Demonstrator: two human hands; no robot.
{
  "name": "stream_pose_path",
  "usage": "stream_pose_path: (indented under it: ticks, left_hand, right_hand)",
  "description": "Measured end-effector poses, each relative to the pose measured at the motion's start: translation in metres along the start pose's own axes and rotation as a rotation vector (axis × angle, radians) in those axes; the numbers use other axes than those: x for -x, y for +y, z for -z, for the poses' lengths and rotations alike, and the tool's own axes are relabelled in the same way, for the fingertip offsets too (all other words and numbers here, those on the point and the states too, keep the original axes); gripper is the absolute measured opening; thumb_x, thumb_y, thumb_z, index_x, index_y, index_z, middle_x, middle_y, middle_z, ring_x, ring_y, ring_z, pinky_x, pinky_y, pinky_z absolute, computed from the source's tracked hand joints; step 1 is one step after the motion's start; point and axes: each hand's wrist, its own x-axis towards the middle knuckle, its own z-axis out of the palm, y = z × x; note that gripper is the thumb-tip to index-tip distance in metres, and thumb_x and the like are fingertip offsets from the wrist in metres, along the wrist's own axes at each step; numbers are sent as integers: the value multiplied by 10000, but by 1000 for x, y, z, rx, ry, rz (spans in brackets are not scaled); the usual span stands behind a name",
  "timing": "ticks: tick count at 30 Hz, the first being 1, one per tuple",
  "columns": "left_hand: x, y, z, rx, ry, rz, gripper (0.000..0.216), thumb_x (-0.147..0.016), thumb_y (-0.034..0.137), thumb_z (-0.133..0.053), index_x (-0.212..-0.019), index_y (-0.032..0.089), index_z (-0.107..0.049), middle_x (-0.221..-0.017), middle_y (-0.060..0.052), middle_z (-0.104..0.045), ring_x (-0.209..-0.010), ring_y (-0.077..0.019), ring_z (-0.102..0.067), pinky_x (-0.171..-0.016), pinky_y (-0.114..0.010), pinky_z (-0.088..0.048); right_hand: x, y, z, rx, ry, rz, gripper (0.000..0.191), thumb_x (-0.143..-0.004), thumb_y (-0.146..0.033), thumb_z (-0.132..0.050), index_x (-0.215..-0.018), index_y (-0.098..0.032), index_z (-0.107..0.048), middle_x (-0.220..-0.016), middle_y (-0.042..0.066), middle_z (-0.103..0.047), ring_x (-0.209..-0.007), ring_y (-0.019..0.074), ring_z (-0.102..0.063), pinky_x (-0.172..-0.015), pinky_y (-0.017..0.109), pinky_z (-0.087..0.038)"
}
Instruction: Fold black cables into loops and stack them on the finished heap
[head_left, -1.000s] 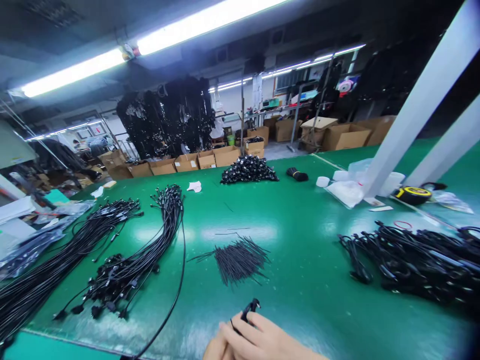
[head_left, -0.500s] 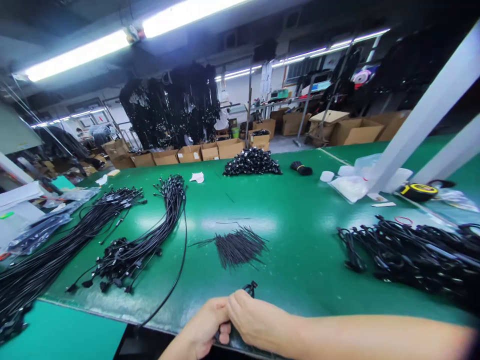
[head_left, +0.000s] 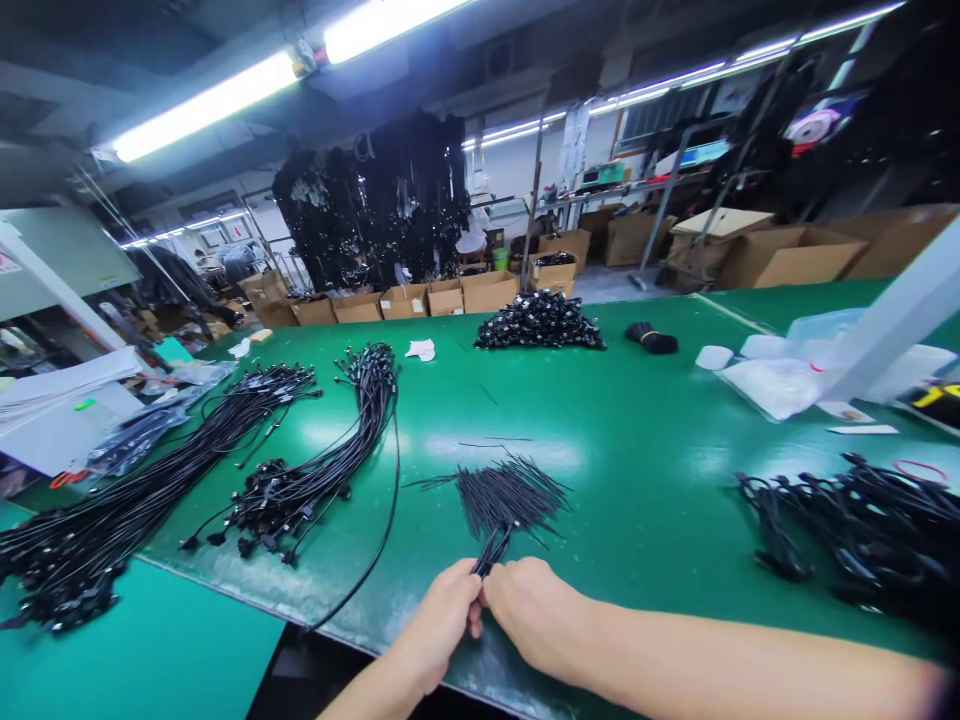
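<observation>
My left hand [head_left: 442, 612] and my right hand [head_left: 529, 605] meet at the near edge of the green table [head_left: 637, 470], both pinched on a black cable [head_left: 489, 548] whose end rises between them. From the left hand the same cable [head_left: 375, 560] trails left along the table toward a cable bundle [head_left: 330, 450]. Just beyond my hands lies a fan-shaped pile of thin black ties [head_left: 506, 492].
Long black cable bundles [head_left: 150, 480] lie at the left, a tangled cable heap [head_left: 862, 530] at the right. A black parts pile [head_left: 540, 325] sits at the far edge, with plastic bags and tubs [head_left: 780, 375] at the right. Cardboard boxes [head_left: 450, 295] line the back.
The view has shifted right and down. Both hands have moved forward onto the table toward the tie pile, and the cable end now stands up between them.
</observation>
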Motion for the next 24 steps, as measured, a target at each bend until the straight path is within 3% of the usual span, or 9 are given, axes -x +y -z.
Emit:
stream_pose_path:
  ticks: [4,7,9,11,13,15,17,20,24]
  left_hand:
    - [-7,-1,1,-36,158,-127,204,-805,373,-439,-672,220,-425,-591,67,-364,-529,-105,-322,-531,-285,-247]
    - [-12,0,3,13,157,-126,189,-806,367,-404,-689,219,-417,-628,55,-377,-529,-100,-320,-504,-273,-267]
    - [-15,-2,3,13,147,-123,172,-802,332,-405,-674,218,-413,-614,55,-376,-524,-98,-333,-499,-270,-280]
    - [-17,-6,5,-13,147,-116,170,-802,305,-407,-653,221,-410,-580,62,-357,-501,-95,-326,-486,-271,-271]
    - [-19,-13,7,-46,149,-98,174,-794,284,-410,-633,220,-418,-553,67,-346,-477,-92,-313,-471,-274,-257]
    - [-21,-20,9,-74,152,-76,175,-778,263,-419,-608,220,-422,-525,69,-357,-452,-89,-327,-470,-281,-262]
    - [-22,-25,11,-80,149,-49,173,-758,255,-431,-589,223,-416,-485,73,-366,-426,-90,-350,-470,-287,-273]
    - [-21,-25,13,-29,117,-16,103,-714,259,-459,-637,204,-498,-467,81,-372,-409,-87,-344,-458,-284,-276]
    - [-18,-17,15,113,9,30,303,-616,232,-483,-851,157,-659,-533,79,-372,-428,-60,-290,-445,-255,-252]
  right_hand:
    - [-6,14,-2,-19,143,-43,225,-695,7,-458,-737,-184,-567,-634,27,-586,-541,171,-527,-507,292,-303]
    - [-4,15,-5,111,421,-18,267,-751,6,-380,-823,-167,-569,-714,61,-614,-596,183,-520,-549,316,-318]
    - [-2,13,-8,211,520,51,322,-735,20,-350,-906,-128,-580,-874,120,-661,-662,200,-530,-552,336,-319]
    - [0,13,-15,263,502,108,358,-716,25,-345,-947,-103,-586,-1056,158,-655,-713,214,-543,-541,347,-324]
    - [2,14,-23,276,457,131,352,-724,11,-351,-948,-108,-595,-1113,158,-647,-690,212,-544,-519,349,-328]
    - [5,16,-34,266,458,140,342,-751,-13,-361,-973,-118,-600,-1094,151,-657,-709,215,-562,-551,350,-376]
    - [7,16,-44,250,475,155,359,-767,-27,-368,-1033,-117,-592,-1085,146,-658,-849,241,-590,-690,370,-443]
    - [6,16,-50,258,486,180,396,-753,-10,-350,-1065,-105,-576,-1076,145,-648,-1014,271,-567,-879,419,-423]
    - [1,16,-38,307,469,245,392,-766,-1,-298,-1020,-107,-577,-985,130,-648,-901,257,-592,-838,406,-431]
